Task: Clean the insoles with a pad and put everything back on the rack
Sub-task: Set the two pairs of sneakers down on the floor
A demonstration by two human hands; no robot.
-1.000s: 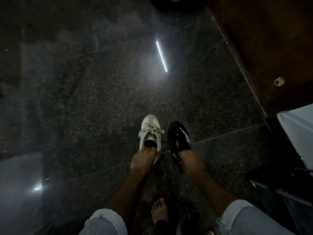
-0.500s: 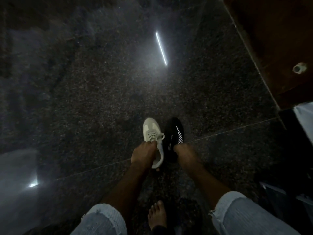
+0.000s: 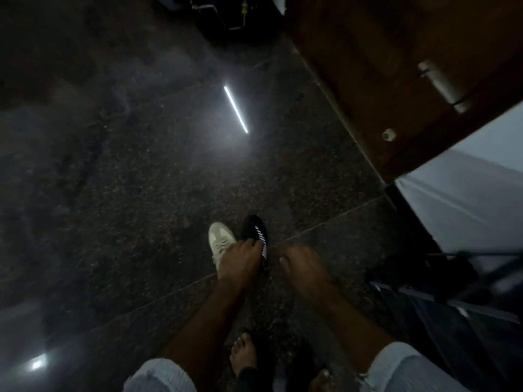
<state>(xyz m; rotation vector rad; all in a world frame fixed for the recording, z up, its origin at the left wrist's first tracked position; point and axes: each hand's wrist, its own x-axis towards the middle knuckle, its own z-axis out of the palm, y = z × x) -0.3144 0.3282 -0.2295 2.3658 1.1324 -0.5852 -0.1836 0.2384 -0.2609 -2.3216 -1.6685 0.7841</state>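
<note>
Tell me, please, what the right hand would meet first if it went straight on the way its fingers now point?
Probably the black shoe. The right hand points forward and a little left, empty, beside the shoe's heel end. Depth is unclear in this dim view, so it might pass just alongside onto the granite floor.

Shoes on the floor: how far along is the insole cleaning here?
Nothing looks done. The white shoe and black shoe are off the rack; the left hand reaches over both, and the right hand holds nothing. No pad or insole shows; cleaning and re-racking remain.
</note>
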